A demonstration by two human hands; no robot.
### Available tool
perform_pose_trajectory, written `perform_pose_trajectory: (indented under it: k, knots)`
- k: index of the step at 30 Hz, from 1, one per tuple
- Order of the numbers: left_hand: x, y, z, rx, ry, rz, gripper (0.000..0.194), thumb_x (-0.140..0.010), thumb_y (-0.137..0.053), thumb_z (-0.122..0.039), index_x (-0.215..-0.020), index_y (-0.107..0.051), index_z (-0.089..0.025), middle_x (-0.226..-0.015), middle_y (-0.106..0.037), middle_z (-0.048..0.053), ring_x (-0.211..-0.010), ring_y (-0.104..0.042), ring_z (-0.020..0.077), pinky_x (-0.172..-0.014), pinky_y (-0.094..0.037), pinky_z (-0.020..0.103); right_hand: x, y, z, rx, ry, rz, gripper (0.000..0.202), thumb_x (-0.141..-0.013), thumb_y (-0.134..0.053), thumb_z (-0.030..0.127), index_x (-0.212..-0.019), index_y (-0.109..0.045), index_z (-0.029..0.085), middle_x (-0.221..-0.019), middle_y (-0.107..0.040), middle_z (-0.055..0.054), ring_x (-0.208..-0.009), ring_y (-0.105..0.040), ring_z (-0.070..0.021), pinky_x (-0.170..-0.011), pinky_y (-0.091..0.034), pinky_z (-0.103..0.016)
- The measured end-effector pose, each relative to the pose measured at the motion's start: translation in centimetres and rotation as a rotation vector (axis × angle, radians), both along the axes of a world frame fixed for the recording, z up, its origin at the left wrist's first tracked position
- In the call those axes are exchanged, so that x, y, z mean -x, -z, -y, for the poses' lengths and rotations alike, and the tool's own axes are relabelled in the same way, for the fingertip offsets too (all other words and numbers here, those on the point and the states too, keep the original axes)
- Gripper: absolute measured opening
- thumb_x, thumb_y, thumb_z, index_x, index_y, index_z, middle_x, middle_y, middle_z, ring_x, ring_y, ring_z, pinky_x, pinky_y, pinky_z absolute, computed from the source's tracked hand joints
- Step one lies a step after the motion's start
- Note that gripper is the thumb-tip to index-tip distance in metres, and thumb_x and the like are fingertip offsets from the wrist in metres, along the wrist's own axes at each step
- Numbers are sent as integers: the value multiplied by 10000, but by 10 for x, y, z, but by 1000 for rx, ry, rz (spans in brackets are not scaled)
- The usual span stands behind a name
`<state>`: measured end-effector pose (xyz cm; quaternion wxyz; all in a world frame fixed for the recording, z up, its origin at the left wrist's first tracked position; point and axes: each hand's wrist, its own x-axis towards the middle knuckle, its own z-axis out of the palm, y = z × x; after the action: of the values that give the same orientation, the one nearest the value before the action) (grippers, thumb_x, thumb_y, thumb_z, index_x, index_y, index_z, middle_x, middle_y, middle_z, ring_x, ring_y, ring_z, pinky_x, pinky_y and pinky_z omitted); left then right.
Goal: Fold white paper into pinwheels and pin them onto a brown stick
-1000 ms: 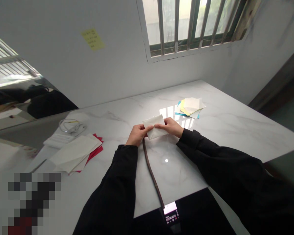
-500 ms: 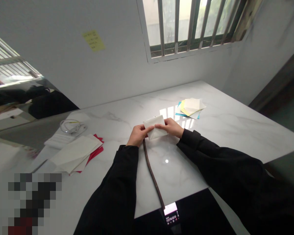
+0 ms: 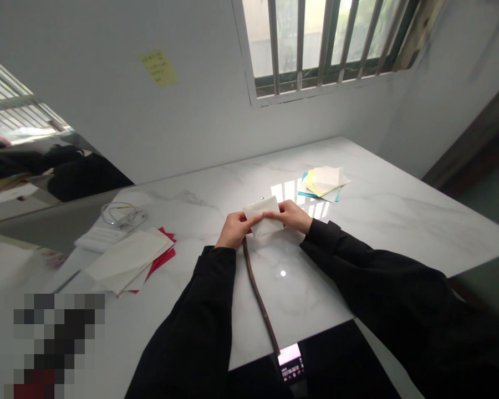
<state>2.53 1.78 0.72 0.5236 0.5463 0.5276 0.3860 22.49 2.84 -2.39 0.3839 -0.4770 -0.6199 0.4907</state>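
Observation:
A small cream paper envelope [image 3: 269,225] is held up over the marble-patterned table, its folded flap side facing me. My left hand [image 3: 233,228] grips its left edge, thumb lying across the front. On the right edge, my right hand [image 3: 295,215] pinches it the same way, the thumb tip meeting the middle near the other thumb. Both hands are closed, and most of their fingers are hidden behind the paper. Below the envelope, a thin brown strap or cord [image 3: 255,291] runs down toward a phone-like lit screen [image 3: 290,363] at my front.
Beyond my right hand lies a pile of cream, yellow and blue envelopes [image 3: 325,183]. At left are larger cream sheets [image 3: 127,260] over red paper [image 3: 163,260], and a coiled white cable [image 3: 122,215]. A yellow note [image 3: 160,68] sticks to the wall beside a barred window [image 3: 316,47].

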Motion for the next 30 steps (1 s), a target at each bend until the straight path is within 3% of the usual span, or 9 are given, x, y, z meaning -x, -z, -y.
perform_pose_trajectory:
  k: [5, 10, 17, 23, 30]
  knots:
    - [0, -2, 1, -27, -2, -31, 516, -490, -956, -485, -806, -793, -111, -696, -720, 60, -635, -626, 181, -536, -453, 256, 0, 1, -1, 4, -27, 23, 633, -721, -757, 762, -656, -651, 142, -524, -551, -3, -484, -496, -115, -432, -368, -238]
    - [2, -3, 2, -51, -5, 7, 488, -541, -920, -492, -820, -782, -116, -722, -733, 63, -654, -638, 198, -563, -471, 277, -1, -7, 0, 48, 21, -82, 650, -846, -611, 788, -723, -663, 151, -593, -569, -15, -547, -536, -124, -486, -446, -234]
    - [3, 2, -1, -41, -7, 104, 507, -534, -928, -483, -842, -767, -114, -780, -751, 68, -687, -656, 197, -625, -514, 290, -2, -10, 3, 44, -70, -109, 456, -779, -798, 564, -894, -765, 124, -704, -653, -17, -585, -512, -98, -505, -430, -205]
    - [2, 1, -1, -32, -8, 100, 453, -539, -925, -477, -743, -729, -123, -643, -676, 32, -648, -639, 192, -606, -516, 289, -1, -10, 3, 34, -57, -119, 449, -779, -789, 542, -899, -771, 110, -693, -660, -18, -592, -519, -102, -511, -415, -212]
    - [3, 8, -4, -3, 28, 188, 582, -530, -955, -479, -928, -775, -94, -838, -770, 91, -748, -698, 217, -707, -558, 315, -2, -11, 3, 28, -39, -127, 370, -805, -770, 460, -930, -778, 112, -714, -674, -25, -604, -535, -107, -511, -412, -210]
